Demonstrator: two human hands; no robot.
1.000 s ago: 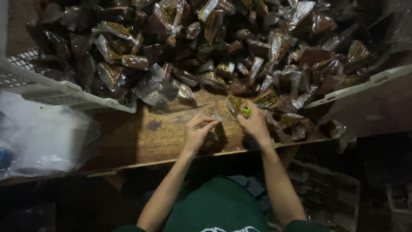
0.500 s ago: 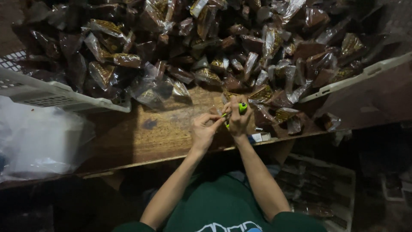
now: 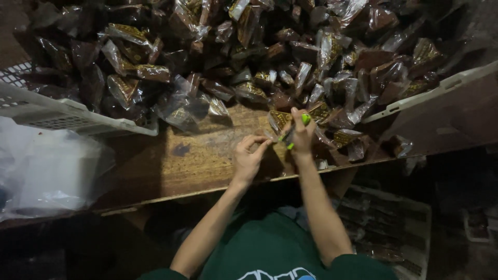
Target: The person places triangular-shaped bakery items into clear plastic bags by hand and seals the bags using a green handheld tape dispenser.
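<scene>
Wooden worktop (image 3: 197, 161) carries everything you are handling, and both your hands meet near its front edge, just below a big heap of clear-wrapped brown packets (image 3: 270, 57). Your left hand (image 3: 248, 161) has thumb and fingertips pressed together, pinching the edge of a thin clear film (image 3: 267, 136) that is hard to make out against the wood. Your right hand (image 3: 302, 136) is closed around a small bright green tool (image 3: 296, 130), its two green ends showing above and below your fingers; what kind of tool it is cannot be told from this view. Just beside that hand lies a gold-printed packet (image 3: 280, 120), touching the foot of the heap. A white plastic crate (image 3: 62, 111) sits to your left with packets spilling over it, a second white crate rim (image 3: 430, 93) angles in on your right, and a crumpled clear plastic bag (image 3: 46, 171) lies at the far left. The risks are plain, as I judge them: the film is slick and nearly invisible in this dim light, so a light pinch could let it slip free, or the tool could land off its mark. Your two hands work very close together, so a hurried stroke of the tool might catch your left fingertips. The heap slopes towards you, and nudging its foot could send packets sliding over your work or off the front edge, where a few already sit close.
</scene>
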